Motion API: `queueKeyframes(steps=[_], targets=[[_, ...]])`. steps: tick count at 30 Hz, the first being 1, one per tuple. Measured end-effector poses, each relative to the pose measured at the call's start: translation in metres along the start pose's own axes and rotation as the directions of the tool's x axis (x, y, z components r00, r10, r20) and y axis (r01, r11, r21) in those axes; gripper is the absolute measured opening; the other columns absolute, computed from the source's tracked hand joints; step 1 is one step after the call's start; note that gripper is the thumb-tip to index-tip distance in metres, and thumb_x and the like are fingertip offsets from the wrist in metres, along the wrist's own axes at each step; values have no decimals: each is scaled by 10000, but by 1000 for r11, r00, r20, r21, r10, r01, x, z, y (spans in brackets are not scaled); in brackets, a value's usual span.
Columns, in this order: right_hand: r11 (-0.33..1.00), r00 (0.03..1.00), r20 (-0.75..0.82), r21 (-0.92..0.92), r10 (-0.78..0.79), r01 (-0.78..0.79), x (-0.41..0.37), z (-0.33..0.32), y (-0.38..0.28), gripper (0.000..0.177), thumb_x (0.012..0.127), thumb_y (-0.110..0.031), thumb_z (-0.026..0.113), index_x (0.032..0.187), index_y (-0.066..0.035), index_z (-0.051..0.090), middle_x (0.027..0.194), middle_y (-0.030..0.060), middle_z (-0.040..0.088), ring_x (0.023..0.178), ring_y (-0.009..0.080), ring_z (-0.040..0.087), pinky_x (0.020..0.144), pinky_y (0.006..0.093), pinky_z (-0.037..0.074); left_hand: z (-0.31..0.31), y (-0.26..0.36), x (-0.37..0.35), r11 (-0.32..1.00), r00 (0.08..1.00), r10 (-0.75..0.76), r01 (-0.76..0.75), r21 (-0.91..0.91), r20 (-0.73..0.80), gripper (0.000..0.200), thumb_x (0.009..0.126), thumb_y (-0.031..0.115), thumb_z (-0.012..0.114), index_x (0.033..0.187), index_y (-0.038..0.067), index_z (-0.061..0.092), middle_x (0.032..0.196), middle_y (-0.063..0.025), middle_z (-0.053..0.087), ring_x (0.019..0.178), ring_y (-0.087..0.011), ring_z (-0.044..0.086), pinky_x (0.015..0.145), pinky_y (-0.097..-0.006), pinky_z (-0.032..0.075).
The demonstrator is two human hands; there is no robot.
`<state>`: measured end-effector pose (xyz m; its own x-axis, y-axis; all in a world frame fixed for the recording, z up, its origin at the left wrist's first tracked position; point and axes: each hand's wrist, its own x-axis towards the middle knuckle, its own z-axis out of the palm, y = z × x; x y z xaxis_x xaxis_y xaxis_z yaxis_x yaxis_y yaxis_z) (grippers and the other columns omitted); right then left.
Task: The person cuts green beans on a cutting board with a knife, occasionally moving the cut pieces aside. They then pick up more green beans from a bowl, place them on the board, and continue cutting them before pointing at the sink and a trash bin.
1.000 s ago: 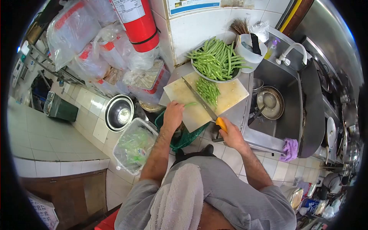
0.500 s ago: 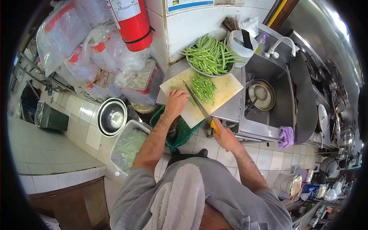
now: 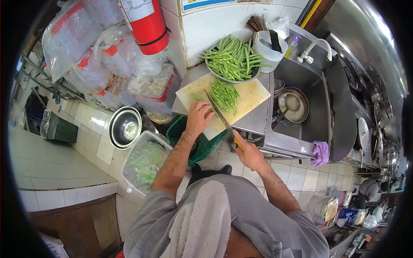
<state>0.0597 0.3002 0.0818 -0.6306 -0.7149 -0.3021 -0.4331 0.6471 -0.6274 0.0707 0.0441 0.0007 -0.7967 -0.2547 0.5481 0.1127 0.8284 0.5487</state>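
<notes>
My right hand (image 3: 250,154) is wrapped round the orange handle of a long kitchen knife (image 3: 221,114). Its blade lies across the white cutting board (image 3: 254,91), between a pile of sliced green beans (image 3: 224,95) and my left hand (image 3: 199,118). The left hand rests on the board with its fingers curled and pressed down around a few green beans (image 3: 197,97), mostly hidden beneath it. Behind the board, a metal bowl (image 3: 241,81) is heaped with more green beans (image 3: 232,56).
Right of the board is a steel sink (image 3: 301,124) holding a pan (image 3: 297,112) and a ladle. A green-lined bin (image 3: 202,152) stands below the board, beside a clear plastic tub (image 3: 144,161). A fire extinguisher (image 3: 144,26) hangs at the upper left near bagged containers (image 3: 73,41).
The view has shifted slightly. My right hand and the knife handle have tilted a little nearer the board, while my left hand stays at its near-left side.
</notes>
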Motion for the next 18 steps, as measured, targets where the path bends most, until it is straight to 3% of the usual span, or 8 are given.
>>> queueKeyframes(steps=[2, 4, 10, 14, 16, 18], targets=[[999, 999, -24, -21, -27, 27, -1, 0, 3, 696, 874, -106, 546, 1465, -246, 208, 1143, 232, 586, 925, 412, 607, 761, 453, 531, 1, -1, 0, 1000, 1000, 2, -2, -6, -5, 272, 724, 140, 721, 966, 62, 624, 1058, -95, 545, 1042, -310, 486, 922, -420, 407], [991, 990, -97, -99, -100, 90, -6, 1, 2, 704, 853, -87, 537, 1465, -217, 214, 965, 223, 606, 850, 399, 611, 770, 481, 501, 0, -1, 1, 1000, 1000, 0, 0, -8, 9, 278, 725, 141, 720, 973, 62, 621, 1056, -97, 543, 1043, -312, 483, 924, -421, 405], [976, 989, -108, -203, -102, 78, -24, 0, -6, 685, 852, -90, 527, 1460, -224, 243, 900, 207, 592, 758, 395, 612, 696, 484, 514, -3, 1, 2, 1000, 999, 13, -12, -10, 29, 270, 731, 140, 721, 970, 61, 624, 1062, -105, 543, 1040, -326, 488, 907, -417, 421], [969, 986, -123, -234, -111, 79, -31, 0, -5, 683, 852, -92, 521, 1462, -227, 244, 893, 205, 591, 740, 388, 613, 686, 485, 515, -4, -1, 2, 1000, 998, 6, -5, -20, 55, 271, 735, 144, 720, 974, 61, 624, 1075, -103, 543, 1056, -326, 482, 917, -421, 416], [971, 999, -41, -238, 13, -23, -34, -5, -11, 691, 849, -78, 545, 1457, -220, 250, 1037, 199, 619, 862, 393, 614, 763, 474, 500, -6, 1, 4, 1000, 997, 0, 2, -30, 71, 272, 735, 143, 720, 975, 59, 625, 1077, -103, 543, 1058, -326, 483, 919, -421, 414], [972, 999, -33, -235, 13, -21, -35, -4, -11, 689, 851, -79, 540, 1458, -219, 246, 1036, 196, 621, 866, 392, 614, 765, 477, 498, -6, 0, 5, 999, 996, -6, 9, -39, 85, 273, 735, 143, 720, 976, 58, 625, 1079, -103, 543, 1059, -326, 483, 922, -421, 413]])
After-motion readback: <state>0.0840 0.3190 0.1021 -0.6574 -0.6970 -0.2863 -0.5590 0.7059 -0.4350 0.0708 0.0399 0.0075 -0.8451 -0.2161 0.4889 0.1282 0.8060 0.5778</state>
